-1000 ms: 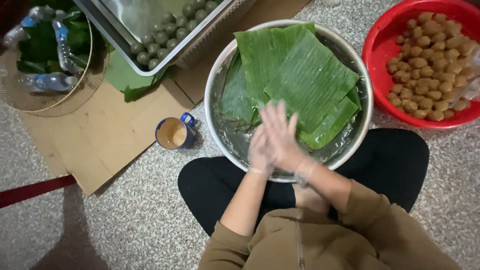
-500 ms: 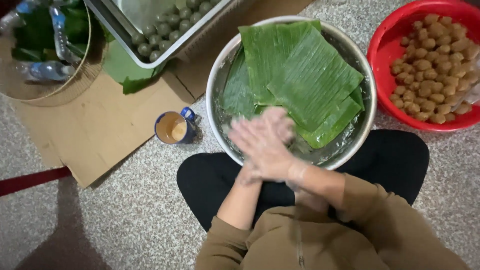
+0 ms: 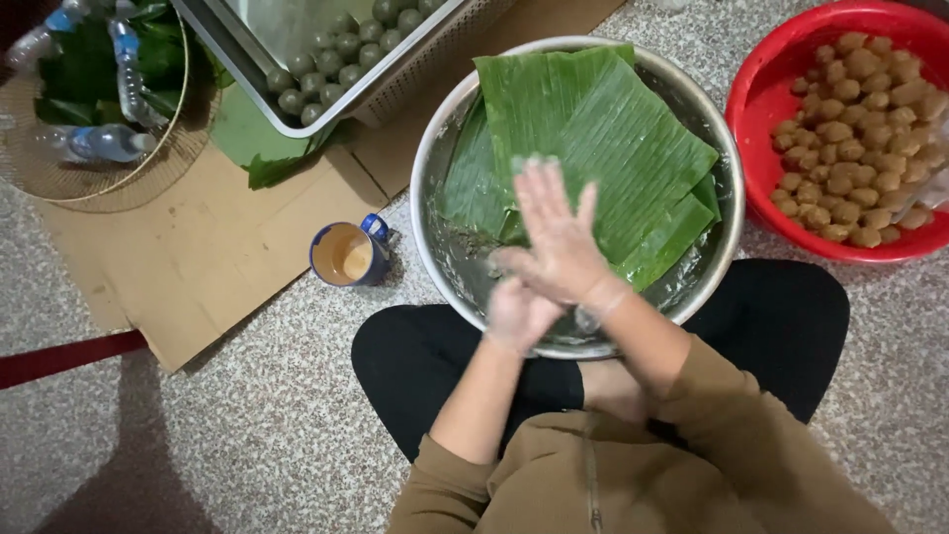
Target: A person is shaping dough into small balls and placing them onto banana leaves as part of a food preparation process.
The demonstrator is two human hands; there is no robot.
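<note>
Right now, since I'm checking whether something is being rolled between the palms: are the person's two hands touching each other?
Touching. The head view shows the right hand laid across the left hand with no gap, above the metal bowl lined with banana leaves.

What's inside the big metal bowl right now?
The metal bowl holds layered green banana leaves, with grey smears on its bare wall. Both gloved hands press together above it. Whatever lies under the leaves is covered.
</note>
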